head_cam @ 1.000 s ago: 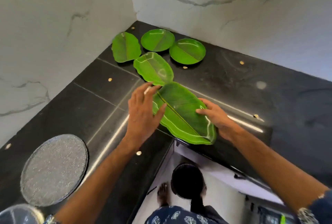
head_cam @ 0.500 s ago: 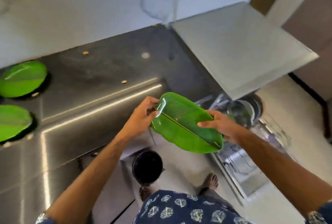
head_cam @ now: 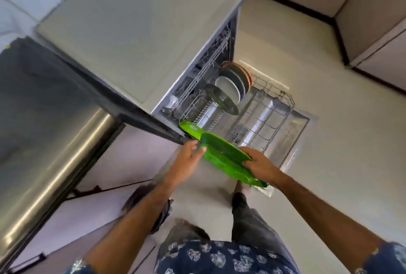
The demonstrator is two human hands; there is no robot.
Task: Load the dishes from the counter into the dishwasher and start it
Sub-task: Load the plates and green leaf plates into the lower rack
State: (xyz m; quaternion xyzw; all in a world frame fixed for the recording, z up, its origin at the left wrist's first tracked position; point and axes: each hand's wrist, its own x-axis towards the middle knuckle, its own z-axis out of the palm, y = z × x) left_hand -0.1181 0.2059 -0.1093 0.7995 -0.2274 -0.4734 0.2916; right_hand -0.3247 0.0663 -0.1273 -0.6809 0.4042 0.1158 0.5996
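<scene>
A green leaf-shaped plate (head_cam: pixel 222 153) is held tilted, edge-on to me, just in front of the open dishwasher (head_cam: pixel 197 89). My right hand (head_cam: pixel 261 167) grips its near right edge. My left hand (head_cam: pixel 189 161) touches its left edge with thumb and fingers. The far tip of the plate reaches the front corner of the pulled-out lower rack (head_cam: pixel 272 120). Several round plates (head_cam: pixel 230 86) stand upright in that rack, among them a glass one and grey ones.
The dark shiny counter (head_cam: pixel 48 124) runs along my left, its edge close to my left arm. The dishwasher's pale top panel (head_cam: pixel 140 27) juts out above the rack. The lowered door (head_cam: pixel 294 133) lies beyond the rack. Pale floor and cabinets (head_cam: pixel 373 38) lie to the right.
I have turned right from the counter to the dishwasher, carrying the leaf plate in both hands. The plate has tipped from flat to edge-on, and the other green plates have left view.
</scene>
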